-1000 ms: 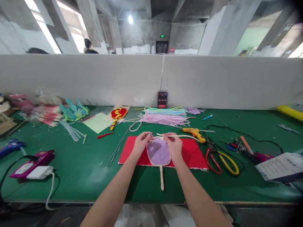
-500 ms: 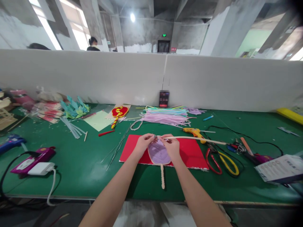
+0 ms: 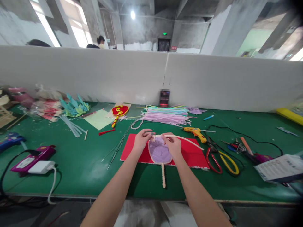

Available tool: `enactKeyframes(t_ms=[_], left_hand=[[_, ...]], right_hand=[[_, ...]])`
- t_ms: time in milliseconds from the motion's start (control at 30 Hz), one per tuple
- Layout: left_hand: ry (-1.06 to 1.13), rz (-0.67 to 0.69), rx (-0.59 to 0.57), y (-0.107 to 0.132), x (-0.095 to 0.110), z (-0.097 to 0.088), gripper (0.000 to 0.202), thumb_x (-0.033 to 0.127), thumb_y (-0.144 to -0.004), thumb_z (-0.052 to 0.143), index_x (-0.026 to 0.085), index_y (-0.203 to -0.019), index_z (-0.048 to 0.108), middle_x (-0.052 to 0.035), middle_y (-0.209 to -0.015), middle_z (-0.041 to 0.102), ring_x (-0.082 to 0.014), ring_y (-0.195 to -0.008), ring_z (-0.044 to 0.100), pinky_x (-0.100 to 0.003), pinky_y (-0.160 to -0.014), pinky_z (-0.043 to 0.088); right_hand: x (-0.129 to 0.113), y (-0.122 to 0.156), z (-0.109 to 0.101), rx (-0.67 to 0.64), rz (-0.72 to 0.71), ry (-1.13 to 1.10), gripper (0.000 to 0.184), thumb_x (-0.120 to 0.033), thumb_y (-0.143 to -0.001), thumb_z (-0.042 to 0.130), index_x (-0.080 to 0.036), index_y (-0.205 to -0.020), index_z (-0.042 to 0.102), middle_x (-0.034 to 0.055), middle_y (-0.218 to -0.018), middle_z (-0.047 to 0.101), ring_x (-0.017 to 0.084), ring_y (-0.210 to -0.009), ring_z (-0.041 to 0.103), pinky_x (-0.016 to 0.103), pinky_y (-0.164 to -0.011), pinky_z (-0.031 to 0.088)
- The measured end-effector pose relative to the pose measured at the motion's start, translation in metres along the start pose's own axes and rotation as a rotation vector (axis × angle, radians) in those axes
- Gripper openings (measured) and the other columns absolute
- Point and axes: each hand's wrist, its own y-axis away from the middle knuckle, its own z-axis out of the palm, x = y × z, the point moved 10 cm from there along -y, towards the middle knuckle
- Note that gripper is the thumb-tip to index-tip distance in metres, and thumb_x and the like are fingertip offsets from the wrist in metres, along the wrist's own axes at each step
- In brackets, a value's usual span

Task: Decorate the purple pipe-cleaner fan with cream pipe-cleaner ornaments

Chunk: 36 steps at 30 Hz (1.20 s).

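A small fan shape (image 3: 159, 153) with a ridged purple face, a cream rim and a wrapped cream handle (image 3: 163, 176) lies on a red board (image 3: 191, 154). Its handle points toward me, past the board's near edge. Along the fan's top edge runs a cream pipe cleaner (image 3: 189, 140), whose free end reaches out to the right. My left hand (image 3: 141, 142) pinches the pipe cleaner near the fan's upper left. My right hand (image 3: 174, 146) is closed on it at the upper right, fingers against the fan. The fingertips partly hide the top rim.
Behind the board lies a bundle of pastel pipe cleaners (image 3: 165, 116). A yellow glue gun (image 3: 195, 134) and red-and-yellow-handled pliers (image 3: 221, 159) lie to the right. At left are thin wires (image 3: 119, 146), a purple power strip (image 3: 33, 160) and a red-and-yellow fan (image 3: 120, 111).
The pipe cleaner's free end has drawn in leftward and now curves down over the red board. My left hand has shifted slightly left and up; the hands are a little farther apart.
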Motion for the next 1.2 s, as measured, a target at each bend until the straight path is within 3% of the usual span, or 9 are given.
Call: enactKeyframes(t_ms=[200,400,533,700,800,900,967,1200], left_hand=[[-0.100,-0.037,-0.006,0.000,-0.003,-0.004,0.031,0.020,-0.061,0.068,0.013,-0.090,0.058,-0.0066,-0.078,0.069,-0.0170,-0.072,0.065,-0.027,-0.066,0.051],[0.079,-0.052,0.079,-0.001,-0.016,-0.015,0.038,0.020,-0.064,0.068,0.013,-0.099,0.055,-0.0107,-0.093,0.068,-0.0168,-0.081,0.064,-0.031,-0.076,0.051],[0.212,-0.075,0.088,0.000,-0.021,-0.015,0.037,0.021,-0.069,0.063,0.012,-0.103,0.051,-0.0134,-0.099,0.066,-0.0187,-0.090,0.063,-0.035,-0.085,0.049],[-0.084,0.062,0.080,0.012,-0.006,-0.012,0.033,0.025,-0.079,0.051,0.014,-0.110,0.049,-0.0142,-0.111,0.060,-0.0221,-0.104,0.057,-0.040,-0.086,0.048],[-0.339,0.136,0.074,0.031,-0.002,-0.010,0.033,0.024,-0.082,0.043,0.016,-0.114,0.048,-0.0125,-0.123,0.052,-0.0199,-0.115,0.049,-0.039,-0.098,0.038],[-0.713,0.160,0.094,0.054,-0.002,-0.011,0.040,0.029,-0.085,0.041,0.019,-0.123,0.043,-0.0087,-0.131,0.045,-0.0203,-0.122,0.040,-0.041,-0.104,0.030],[-0.889,0.209,0.026,0.066,-0.001,-0.001,0.041,0.030,-0.086,0.038,0.021,-0.127,0.040,-0.0067,-0.133,0.043,-0.0191,-0.124,0.036,-0.039,-0.105,0.029],[-1.238,0.320,-0.132,0.081,-0.004,0.026,0.045,0.032,-0.084,0.043,0.021,-0.128,0.039,-0.0065,-0.136,0.039,-0.0205,-0.125,0.034,-0.042,-0.106,0.025]], right_hand=[[-0.008,0.003,-0.023,0.177,0.034,-0.046,0.025,-0.040,-0.068,0.063,-0.016,-0.076,0.063,0.0013,-0.066,0.063,0.011,-0.050,0.052,0.023,-0.048,0.044],[-0.015,0.014,-0.029,0.029,0.063,0.213,0.027,-0.044,-0.071,0.060,-0.017,-0.072,0.063,0.0033,-0.068,0.067,0.014,-0.055,0.058,0.026,-0.055,0.046],[-0.013,0.025,-0.034,0.036,0.040,0.324,0.027,-0.046,-0.070,0.060,-0.019,-0.071,0.064,0.0026,-0.066,0.067,0.017,-0.060,0.060,0.027,-0.058,0.045],[0.002,0.036,-0.034,0.082,0.142,0.273,0.030,-0.048,-0.071,0.058,-0.019,-0.071,0.064,0.0040,-0.070,0.068,0.017,-0.060,0.059,0.027,-0.057,0.044],[0.005,0.045,-0.033,0.077,0.157,0.276,0.031,-0.048,-0.072,0.056,-0.018,-0.069,0.063,0.0046,-0.070,0.068,0.019,-0.067,0.061,0.027,-0.060,0.045],[0.000,0.053,-0.035,0.076,0.103,0.384,0.031,-0.048,-0.074,0.054,-0.019,-0.071,0.063,0.0040,-0.070,0.067,0.019,-0.068,0.060,0.027,-0.062,0.044],[-0.003,0.058,-0.035,0.071,0.071,0.459,0.031,-0.049,-0.075,0.053,-0.019,-0.071,0.063,0.0036,-0.069,0.066,0.018,-0.066,0.059,0.026,-0.060,0.043],[-0.020,0.067,-0.027,0.056,-0.136,0.608,0.033,-0.049,-0.075,0.054,-0.019,-0.066,0.062,0.0048,-0.065,0.065,0.018,-0.066,0.058,0.027,-0.063,0.042]])
